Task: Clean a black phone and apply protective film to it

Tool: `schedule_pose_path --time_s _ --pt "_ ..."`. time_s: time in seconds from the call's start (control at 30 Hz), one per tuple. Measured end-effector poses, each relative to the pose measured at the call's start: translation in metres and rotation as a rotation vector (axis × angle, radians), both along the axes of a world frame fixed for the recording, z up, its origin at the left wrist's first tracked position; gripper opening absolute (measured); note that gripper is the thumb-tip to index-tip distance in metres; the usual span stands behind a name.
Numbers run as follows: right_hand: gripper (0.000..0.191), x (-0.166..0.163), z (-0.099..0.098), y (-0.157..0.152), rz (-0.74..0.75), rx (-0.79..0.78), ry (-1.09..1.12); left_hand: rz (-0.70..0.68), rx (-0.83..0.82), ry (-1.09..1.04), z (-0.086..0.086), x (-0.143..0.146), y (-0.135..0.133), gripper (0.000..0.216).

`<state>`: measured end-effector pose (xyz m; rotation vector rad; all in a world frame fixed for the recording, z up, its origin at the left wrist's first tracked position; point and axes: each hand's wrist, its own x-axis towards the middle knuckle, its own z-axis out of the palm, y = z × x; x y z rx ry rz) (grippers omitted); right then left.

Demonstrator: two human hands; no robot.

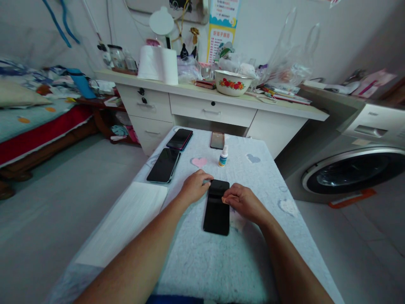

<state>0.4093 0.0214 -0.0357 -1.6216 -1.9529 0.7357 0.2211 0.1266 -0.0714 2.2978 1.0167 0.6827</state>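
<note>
A black smartphone (217,215) lies screen up on the cloth-covered table. At its upper left edge, my left hand (195,186) grips it with bent fingers. My right hand (243,202) is closed in a pinch over the right side of the screen. Between those fingertips a small orange piece (225,199) shows, too little of it to tell its kind. Just beyond the phone stands a small white bottle (223,156) with a blue and yellow label. Farther left lie a second phone (163,165) and a third phone (179,138).
A brown-framed phone case or phone (217,140) lies at the table's far edge. White sheets (126,221) cover part of the left side. Behind stands a white desk (211,110) bearing a flowered bowl (233,82) and paper roll (158,64). A washing machine (354,143) is at right.
</note>
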Motion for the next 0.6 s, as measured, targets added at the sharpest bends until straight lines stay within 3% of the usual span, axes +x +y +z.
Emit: schedule_pose_path --time_s 0.3,0.6 --pt "0.014 0.003 -0.008 0.019 -0.237 0.144 -0.204 0.013 0.009 0.017 0.003 0.000 -0.001 0.028" --pt "0.013 -0.004 0.004 0.040 -0.211 0.087 -0.378 0.048 0.005 -0.003 -0.002 0.001 0.000 0.031"
